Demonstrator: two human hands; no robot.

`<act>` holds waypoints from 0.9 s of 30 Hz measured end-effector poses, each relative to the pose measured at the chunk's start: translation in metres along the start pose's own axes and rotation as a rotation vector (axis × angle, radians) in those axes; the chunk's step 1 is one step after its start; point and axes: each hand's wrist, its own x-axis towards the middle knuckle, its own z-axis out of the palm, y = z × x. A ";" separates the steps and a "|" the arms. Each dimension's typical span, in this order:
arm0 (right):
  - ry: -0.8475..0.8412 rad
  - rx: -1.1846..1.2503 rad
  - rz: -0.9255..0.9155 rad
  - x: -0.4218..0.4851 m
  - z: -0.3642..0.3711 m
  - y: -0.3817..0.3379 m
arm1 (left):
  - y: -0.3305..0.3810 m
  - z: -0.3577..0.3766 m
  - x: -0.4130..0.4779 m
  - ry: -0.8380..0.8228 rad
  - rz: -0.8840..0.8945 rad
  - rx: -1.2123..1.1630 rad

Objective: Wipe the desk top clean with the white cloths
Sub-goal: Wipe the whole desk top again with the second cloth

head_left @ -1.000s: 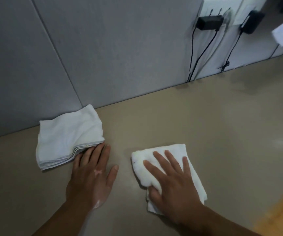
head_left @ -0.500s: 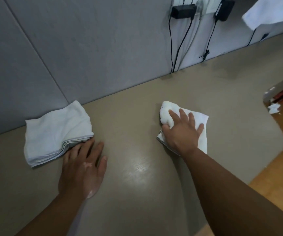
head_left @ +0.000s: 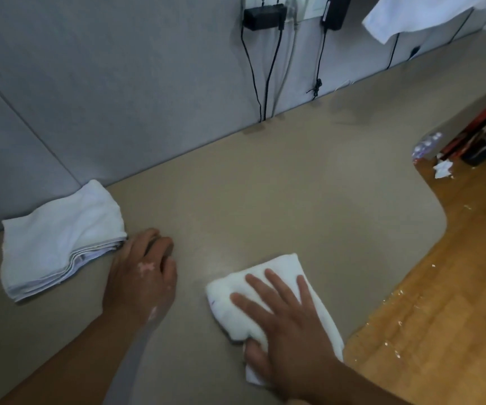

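Note:
The beige desk top [head_left: 294, 182] fills the middle of the view. My right hand [head_left: 285, 320] lies flat on a crumpled white cloth [head_left: 282, 268], fingers spread and straight, pressing it onto the desk near the front edge; the thumb sits at the cloth's near edge. A second white cloth [head_left: 60, 238], folded in several layers, lies at the left beside the grey partition. My left hand [head_left: 142, 273] rests on the desk just right of the folded cloth, fingers loosely bent, holding nothing.
A grey partition wall [head_left: 119, 83] stands behind the desk, with two black chargers [head_left: 263, 13] and hanging cables. A white fabric [head_left: 411, 16] hangs at top right. The desk's curved right edge [head_left: 440, 220] borders a wooden floor [head_left: 455, 287] with a crumpled paper [head_left: 443, 172].
My right hand has dragged its cloth from the far middle of the desk back toward the front edge. My left hand stayed beside the folded cloth, its fingers now more bent.

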 end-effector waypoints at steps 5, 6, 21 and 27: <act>0.020 -0.064 0.220 0.025 -0.021 0.070 | 0.031 0.019 0.012 -0.320 -0.131 0.087; 0.009 -0.070 0.275 0.031 -0.026 0.084 | 0.034 0.021 0.011 -0.361 -0.158 0.120; 0.164 -0.045 0.919 0.070 -0.021 0.076 | 0.045 0.017 0.008 -0.441 -0.200 0.179; 0.236 -0.076 0.601 0.008 0.010 -0.044 | 0.047 0.014 0.009 -0.469 -0.210 0.179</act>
